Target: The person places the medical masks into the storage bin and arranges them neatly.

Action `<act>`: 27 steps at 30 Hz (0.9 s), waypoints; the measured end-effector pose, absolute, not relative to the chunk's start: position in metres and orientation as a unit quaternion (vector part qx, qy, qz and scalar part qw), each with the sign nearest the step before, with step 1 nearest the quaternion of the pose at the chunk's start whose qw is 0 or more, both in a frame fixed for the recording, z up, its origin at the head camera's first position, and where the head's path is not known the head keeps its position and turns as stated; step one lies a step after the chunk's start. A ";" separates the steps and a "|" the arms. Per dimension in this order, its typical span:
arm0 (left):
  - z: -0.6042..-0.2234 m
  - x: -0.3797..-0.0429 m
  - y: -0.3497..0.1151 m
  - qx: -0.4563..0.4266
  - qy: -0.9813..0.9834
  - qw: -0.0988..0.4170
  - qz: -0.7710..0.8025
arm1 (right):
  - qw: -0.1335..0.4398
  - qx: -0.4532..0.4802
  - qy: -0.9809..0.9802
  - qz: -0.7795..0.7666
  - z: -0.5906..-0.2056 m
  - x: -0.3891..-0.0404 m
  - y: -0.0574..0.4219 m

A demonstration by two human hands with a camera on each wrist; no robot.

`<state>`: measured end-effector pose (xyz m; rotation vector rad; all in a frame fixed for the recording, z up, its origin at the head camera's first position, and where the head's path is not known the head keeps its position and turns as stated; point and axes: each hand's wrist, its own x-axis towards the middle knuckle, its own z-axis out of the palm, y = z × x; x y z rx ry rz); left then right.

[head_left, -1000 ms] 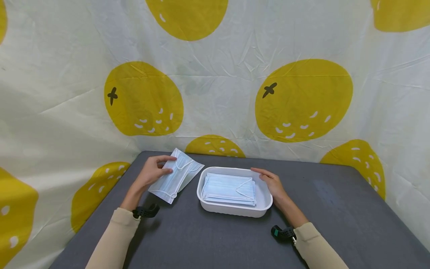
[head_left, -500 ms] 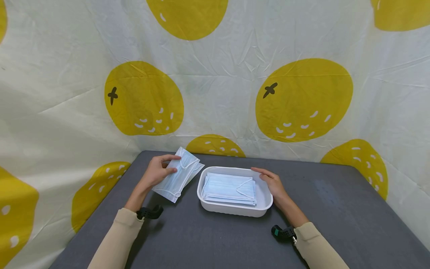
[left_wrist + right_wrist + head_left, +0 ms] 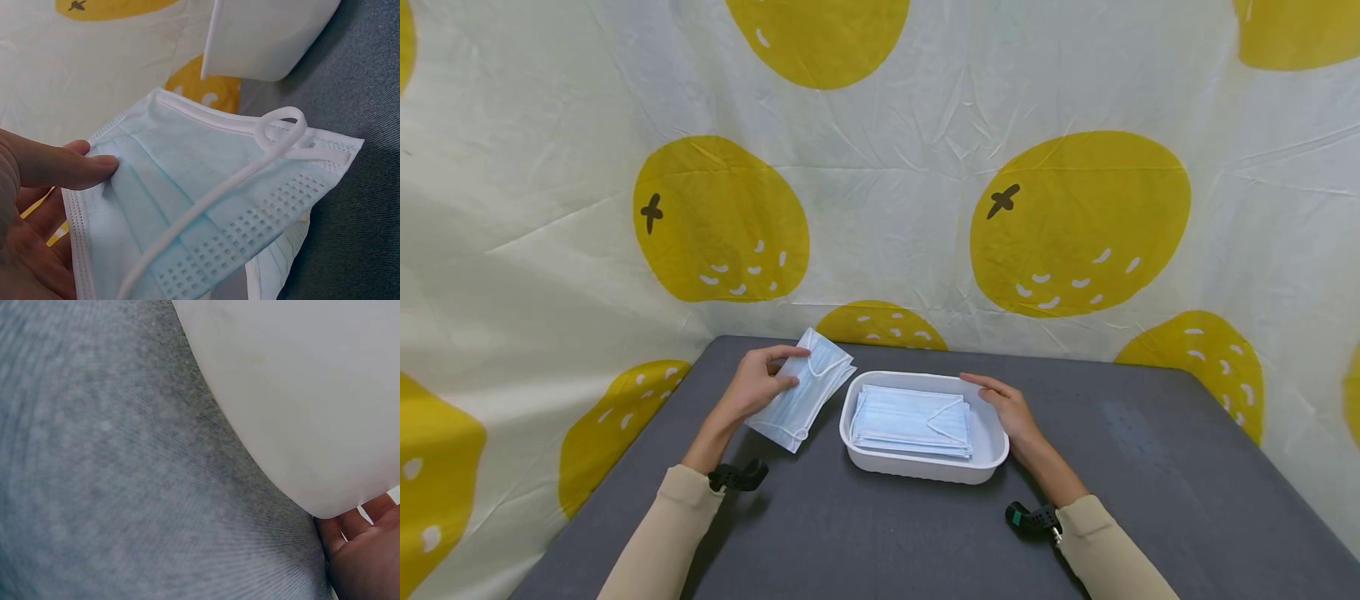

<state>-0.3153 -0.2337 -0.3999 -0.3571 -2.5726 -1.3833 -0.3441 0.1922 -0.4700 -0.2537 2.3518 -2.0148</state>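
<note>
A pale blue face mask (image 3: 797, 400) with white ear loops is pinched between the thumb and fingers of my left hand (image 3: 754, 385), tilted above the table left of the tub. Behind it, a second mask (image 3: 282, 259) peeks out past its edge in the left wrist view. A white tub (image 3: 917, 471) holds a flat stack of blue masks (image 3: 910, 417), one ear loop lying loose on top. At the tub's right end, my right hand (image 3: 1011, 417) rests with its fingers extended along the rim; in the right wrist view the fingers (image 3: 353, 525) lie against the tub wall.
The dark grey table (image 3: 880, 542) carries the tub near its middle. A white curtain (image 3: 887, 233) printed with yellow fruit stands behind the table and along its sides. Black wrist straps sit at both cuffs.
My left hand has shifted a little to the right with the mask, nearer the tub. The mask behind, fanned out before, now lines up more closely with it. The right hand and tub stay put.
</note>
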 end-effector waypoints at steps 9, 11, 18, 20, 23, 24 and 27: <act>-0.401 -0.315 -0.229 -0.123 -0.871 0.106 -0.464 | 0.019 -0.083 0.756 -0.649 -0.470 -0.344 0.193; -0.401 -0.315 -0.228 -0.124 -0.869 0.107 -0.467 | 0.019 -0.083 0.755 -0.650 -0.470 -0.345 0.193; -0.403 -0.315 -0.226 -0.125 -0.869 0.106 -0.467 | 0.016 -0.084 0.755 -0.650 -0.471 -0.345 0.193; -0.403 -0.315 -0.225 -0.127 -0.869 0.105 -0.466 | 0.016 -0.085 0.755 -0.649 -0.471 -0.345 0.193; -0.402 -0.314 -0.224 -0.131 -0.867 0.104 -0.470 | 0.015 -0.086 0.756 -0.649 -0.471 -0.345 0.193; -0.402 -0.313 -0.223 -0.133 -0.866 0.104 -0.471 | 0.015 -0.086 0.756 -0.649 -0.471 -0.345 0.193; -0.402 -0.313 -0.222 -0.135 -0.865 0.105 -0.472 | 0.016 -0.087 0.755 -0.649 -0.471 -0.344 0.193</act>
